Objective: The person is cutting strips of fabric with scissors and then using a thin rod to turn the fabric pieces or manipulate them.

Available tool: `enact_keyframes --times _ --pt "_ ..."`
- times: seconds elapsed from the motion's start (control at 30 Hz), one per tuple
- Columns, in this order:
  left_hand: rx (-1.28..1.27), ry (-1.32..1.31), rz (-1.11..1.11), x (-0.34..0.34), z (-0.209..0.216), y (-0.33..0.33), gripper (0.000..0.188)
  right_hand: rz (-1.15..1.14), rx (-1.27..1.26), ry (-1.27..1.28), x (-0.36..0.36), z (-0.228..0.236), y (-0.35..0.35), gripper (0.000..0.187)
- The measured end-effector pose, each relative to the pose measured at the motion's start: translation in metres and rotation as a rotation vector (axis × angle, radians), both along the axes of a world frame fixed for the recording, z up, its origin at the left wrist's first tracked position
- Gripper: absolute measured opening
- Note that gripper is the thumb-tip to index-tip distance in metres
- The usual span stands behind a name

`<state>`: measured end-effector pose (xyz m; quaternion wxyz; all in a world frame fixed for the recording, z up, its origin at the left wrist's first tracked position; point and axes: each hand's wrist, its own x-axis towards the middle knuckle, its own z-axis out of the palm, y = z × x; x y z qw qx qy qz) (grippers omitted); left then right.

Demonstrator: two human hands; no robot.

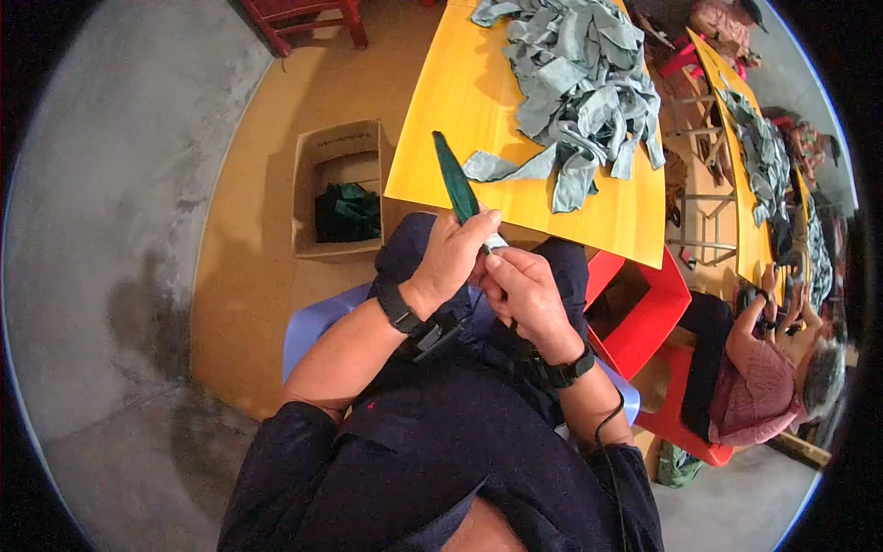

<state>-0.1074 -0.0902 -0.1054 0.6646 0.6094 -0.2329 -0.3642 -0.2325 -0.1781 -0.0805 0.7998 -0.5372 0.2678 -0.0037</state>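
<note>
A narrow dark green fabric strip (455,179) with a pointed tip runs up and away from my left hand (448,258), whose fingers are closed around its lower part. Close against it, my right hand (527,290) pinches the near end, where a pale grey bit of cloth (497,242) shows between the two hands. The exact grip of the right fingertips is partly hidden. Both hands are over my lap, just short of the yellow table's (432,156) near edge. On that table lies a heap of grey-green fabric strips (579,92), one stretching toward the green strip.
An open cardboard box (302,198) with dark green cloth (348,213) inside stands on the floor to the left. A red plastic chair (648,313) is close at my right. Further right a person in a pink top (759,386) sits at another yellow table (754,244) with similar cloth.
</note>
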Motion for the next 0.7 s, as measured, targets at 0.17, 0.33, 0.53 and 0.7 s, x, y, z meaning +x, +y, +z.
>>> enact_keyframes --times 0.17,0.33,0.53,0.7 --pt "-0.238 0.228 -0.216 0.015 0.011 0.017 0.026 -0.058 0.341 -0.111 -0.006 0.004 -0.007 0.027" --pt "-0.052 0.100 -0.139 0.018 0.004 0.025 0.017 -0.063 0.153 -0.055 -0.007 0.001 -0.007 0.027" --pt "0.094 -0.103 -0.141 -0.009 -0.003 0.024 0.015 -0.201 -0.291 -0.106 0.002 -0.016 -0.009 0.027" --pt "0.088 -0.134 -0.138 0.000 0.001 0.026 0.011 -0.121 -0.160 -0.102 0.002 -0.009 -0.016 0.028"
